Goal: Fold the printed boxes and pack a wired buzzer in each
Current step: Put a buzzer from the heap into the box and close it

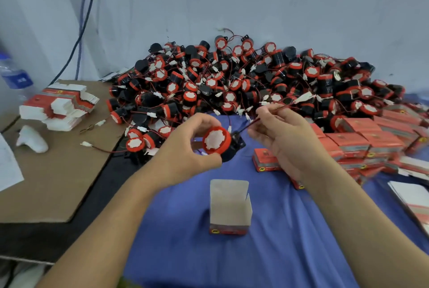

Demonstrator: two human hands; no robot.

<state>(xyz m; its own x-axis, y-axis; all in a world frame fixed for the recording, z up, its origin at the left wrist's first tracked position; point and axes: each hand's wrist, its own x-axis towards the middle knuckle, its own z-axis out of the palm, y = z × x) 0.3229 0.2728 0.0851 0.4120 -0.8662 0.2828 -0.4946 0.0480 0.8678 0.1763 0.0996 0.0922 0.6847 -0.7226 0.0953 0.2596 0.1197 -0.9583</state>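
My left hand (185,148) grips a black buzzer (217,140) with a red rim and a white centre, held above the blue cloth. My right hand (283,134) pinches that buzzer's red and black wire (274,111), stretched up to a white connector (304,97). An open printed box (229,206) stands upright on the cloth below both hands, flaps up and nothing visible inside it. A big heap of wired buzzers (243,78) lies behind against the wall.
Closed red boxes (371,143) are piled at the right. A stack of flat unfolded boxes (60,106) rests on a cardboard sheet (58,171) at the left. A water bottle (14,76) stands at the far left. White sheets (413,197) lie at the right edge.
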